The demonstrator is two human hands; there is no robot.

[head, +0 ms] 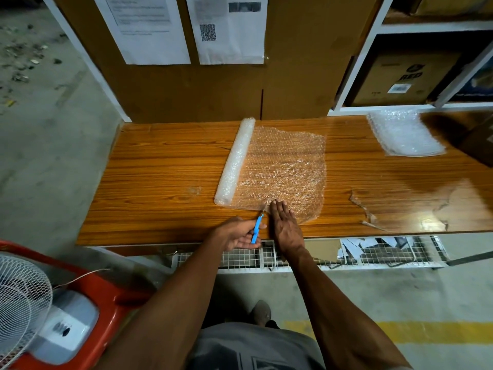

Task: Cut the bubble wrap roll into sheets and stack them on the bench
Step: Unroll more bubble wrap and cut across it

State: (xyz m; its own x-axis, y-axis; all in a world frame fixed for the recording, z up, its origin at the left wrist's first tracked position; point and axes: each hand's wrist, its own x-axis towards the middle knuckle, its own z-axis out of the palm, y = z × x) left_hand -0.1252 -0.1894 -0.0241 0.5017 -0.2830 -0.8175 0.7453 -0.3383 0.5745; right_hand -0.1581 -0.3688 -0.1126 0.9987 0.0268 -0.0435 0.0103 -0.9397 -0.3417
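- Your left hand (237, 233) grips a blue-handled cutter (257, 228), blade at the unrolled sheet's (285, 166) near edge.
- Your right hand (284, 225) lies flat, fingers together, on that sheet.
- The bubble wrap roll (234, 161) adjoins the sheet's left side.
- The cut stack (405, 133) sits far right of the roll.

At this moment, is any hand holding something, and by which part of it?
The left hand holds a blue-handled cutter by its handle. The right hand holds nothing; it lies flat on the unrolled bubble wrap.
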